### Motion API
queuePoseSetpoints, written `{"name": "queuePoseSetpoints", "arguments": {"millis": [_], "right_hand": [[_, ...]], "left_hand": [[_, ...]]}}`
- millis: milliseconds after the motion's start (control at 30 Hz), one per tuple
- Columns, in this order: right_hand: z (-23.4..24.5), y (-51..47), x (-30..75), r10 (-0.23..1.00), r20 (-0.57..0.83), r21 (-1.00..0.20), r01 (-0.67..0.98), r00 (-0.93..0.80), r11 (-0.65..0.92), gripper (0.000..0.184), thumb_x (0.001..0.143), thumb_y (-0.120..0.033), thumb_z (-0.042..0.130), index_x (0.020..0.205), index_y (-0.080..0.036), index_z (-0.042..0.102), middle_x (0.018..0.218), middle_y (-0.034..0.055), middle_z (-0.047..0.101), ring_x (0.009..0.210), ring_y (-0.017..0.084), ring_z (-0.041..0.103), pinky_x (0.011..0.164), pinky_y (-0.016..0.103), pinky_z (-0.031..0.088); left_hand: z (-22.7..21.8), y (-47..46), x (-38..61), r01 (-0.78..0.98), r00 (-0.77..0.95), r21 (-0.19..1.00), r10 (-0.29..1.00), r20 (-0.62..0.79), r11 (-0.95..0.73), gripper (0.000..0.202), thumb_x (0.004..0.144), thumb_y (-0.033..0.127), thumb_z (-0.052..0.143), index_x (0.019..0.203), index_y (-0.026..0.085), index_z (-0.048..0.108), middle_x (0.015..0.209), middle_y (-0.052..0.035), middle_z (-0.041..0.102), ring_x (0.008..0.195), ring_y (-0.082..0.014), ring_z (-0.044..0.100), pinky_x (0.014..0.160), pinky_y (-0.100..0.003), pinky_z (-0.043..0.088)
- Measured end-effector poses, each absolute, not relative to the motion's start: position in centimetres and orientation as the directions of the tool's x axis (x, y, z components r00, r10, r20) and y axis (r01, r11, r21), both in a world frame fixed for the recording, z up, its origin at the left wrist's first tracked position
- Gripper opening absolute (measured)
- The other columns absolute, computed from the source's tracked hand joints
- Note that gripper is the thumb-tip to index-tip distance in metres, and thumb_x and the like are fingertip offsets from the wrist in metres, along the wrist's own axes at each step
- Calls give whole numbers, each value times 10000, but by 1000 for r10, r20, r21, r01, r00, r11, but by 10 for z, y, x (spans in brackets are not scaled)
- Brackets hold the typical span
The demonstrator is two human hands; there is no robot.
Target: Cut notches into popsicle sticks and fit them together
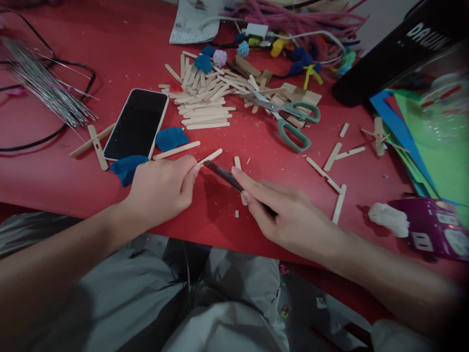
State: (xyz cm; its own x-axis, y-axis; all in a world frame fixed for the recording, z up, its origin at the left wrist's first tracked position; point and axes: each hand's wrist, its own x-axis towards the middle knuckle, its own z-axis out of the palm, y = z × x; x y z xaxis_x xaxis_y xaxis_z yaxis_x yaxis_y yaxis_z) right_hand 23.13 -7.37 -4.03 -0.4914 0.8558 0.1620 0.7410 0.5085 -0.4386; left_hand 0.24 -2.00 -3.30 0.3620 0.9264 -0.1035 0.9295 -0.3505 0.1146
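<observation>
My left hand is closed on a wooden craft stick, whose far end sticks out past the fingertips. In my right hand is a dark utility knife, its tip against the stick close to my left thumb. Under the knife, a second craft stick lies on the red table, partly covered by my right fingers. Small wood chips and one cut bit lie around it. Another loose stick rests just beyond my left hand, beside pieces of blue felt.
A phone, crossed sticks and a wire bundle lie left. Behind are a stick pile and green-handled scissors. At right are joined sticks, coloured paper, a black bottle and a purple packet.
</observation>
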Motion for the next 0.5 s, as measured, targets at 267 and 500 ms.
{"name": "queuePoseSetpoints", "arguments": {"millis": [267, 500], "right_hand": [[-42, -72, 232, 851, 168, -449, 730, -497, 515, 516, 930, -123, 450, 1444, -111, 481, 796, 49, 668, 664, 150, 632, 659, 266, 545], [-39, -73, 232, 843, 188, -452, 718, -504, 530, 503, 924, -104, 449, 1424, -80, 504, 803, 62, 679, 667, 153, 644, 679, 271, 553]], "left_hand": [[-36, -21, 3, 929, 362, 112, 928, -86, -352, 377, 943, 366, 282, 841, 192, 599, 662, -68, 614, 624, -218, 568, 534, -316, 222], [-35, -21, 4, 932, 358, 99, 930, -89, -349, 375, 944, 364, 284, 859, 190, 605, 663, -70, 616, 631, -225, 580, 531, -310, 221]]}}
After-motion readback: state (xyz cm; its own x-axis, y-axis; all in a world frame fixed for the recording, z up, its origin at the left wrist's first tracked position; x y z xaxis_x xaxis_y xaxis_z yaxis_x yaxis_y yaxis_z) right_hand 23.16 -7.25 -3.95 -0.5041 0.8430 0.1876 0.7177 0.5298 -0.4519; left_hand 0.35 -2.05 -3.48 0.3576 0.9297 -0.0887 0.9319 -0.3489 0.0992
